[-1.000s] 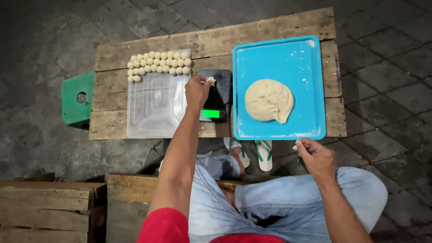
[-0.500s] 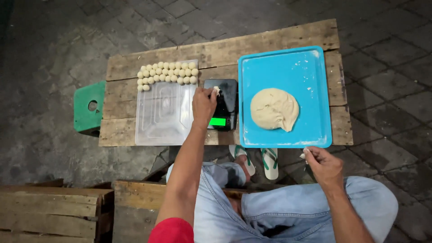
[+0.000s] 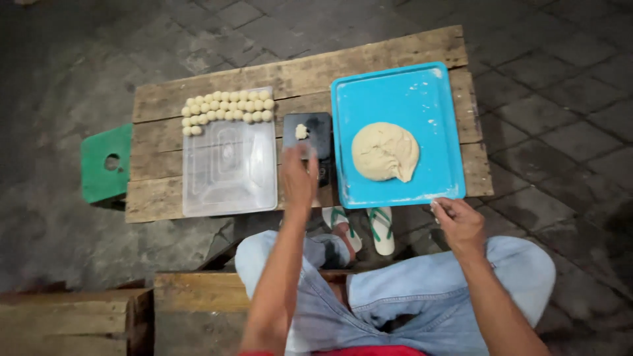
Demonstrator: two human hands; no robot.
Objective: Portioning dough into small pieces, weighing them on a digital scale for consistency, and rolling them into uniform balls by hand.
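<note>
A small piece of dough (image 3: 301, 131) lies on a black kitchen scale (image 3: 318, 129) in the middle of a wooden plank table (image 3: 297, 69). My left hand (image 3: 299, 177) hovers just in front of the scale, fingers loose, holding nothing. My right hand (image 3: 458, 223) sits at the front edge of a blue tray (image 3: 409, 92), its fingertips pinched on what looks like a small bit of dough. A large lump of dough (image 3: 384, 151) rests on that tray. Left of the scale, several small dough balls (image 3: 227, 107) line the far end of a clear plastic tray (image 3: 227, 175).
A green plastic stool (image 3: 104, 163) stands at the table's left end. Sandalled feet (image 3: 381, 227) show under the table's front edge. A wooden crate (image 3: 66, 323) is at my lower left. Dark paving stones surround the table.
My left hand has let go of the small dough piece onto the scale and drawn back toward me. My right hand stays at the tray's front edge.
</note>
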